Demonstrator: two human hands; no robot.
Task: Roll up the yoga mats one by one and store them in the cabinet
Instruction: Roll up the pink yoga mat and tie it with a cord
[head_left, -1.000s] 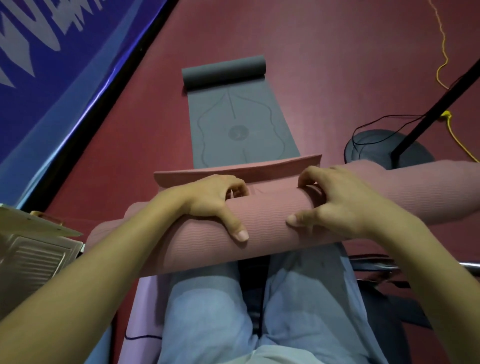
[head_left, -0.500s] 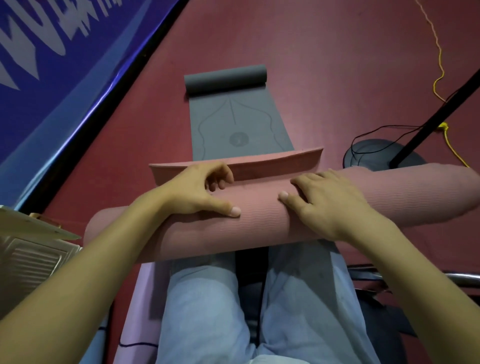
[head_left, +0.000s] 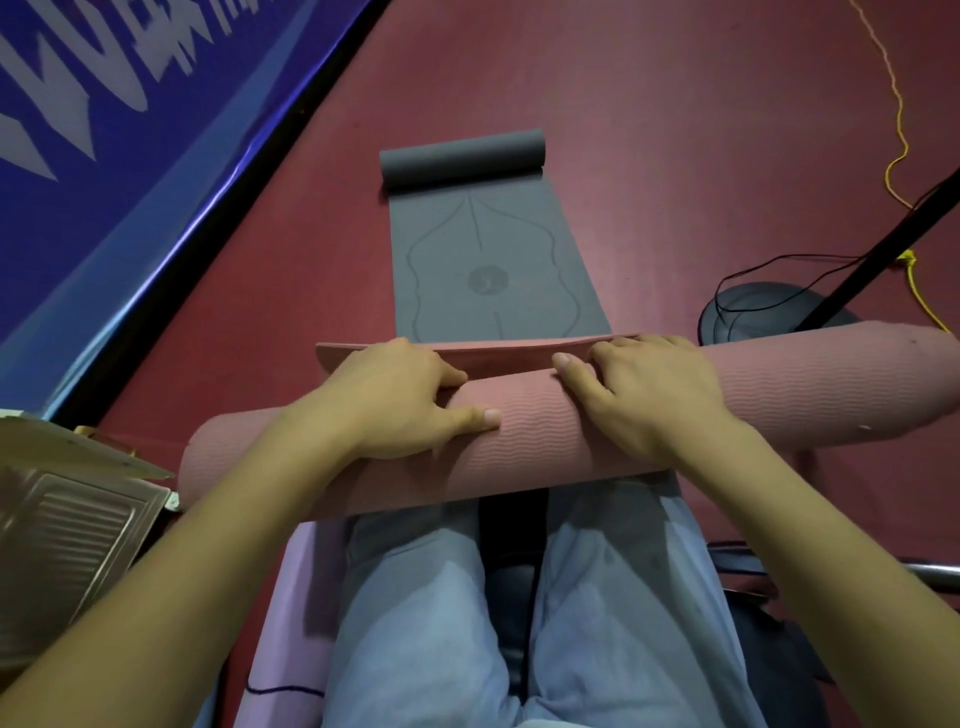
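A pink yoga mat lies almost fully rolled across my thighs, its last short flap standing up along the far side. My left hand presses on top of the roll left of centre, fingers curled over the far side. My right hand grips it right of centre, fingertips at the flap's base. Beyond it a grey yoga mat lies flat on the red floor, its far end curled into a small roll.
A lilac mat lies under my legs. A metal cabinet panel sits at the left. A black stand base with pole, black cable and yellow cord is at the right. A blue banner borders the floor on the left.
Both hands have slid forward over the roll toward the flap. The exposed flap has become shorter as the pink mat turned away from me.
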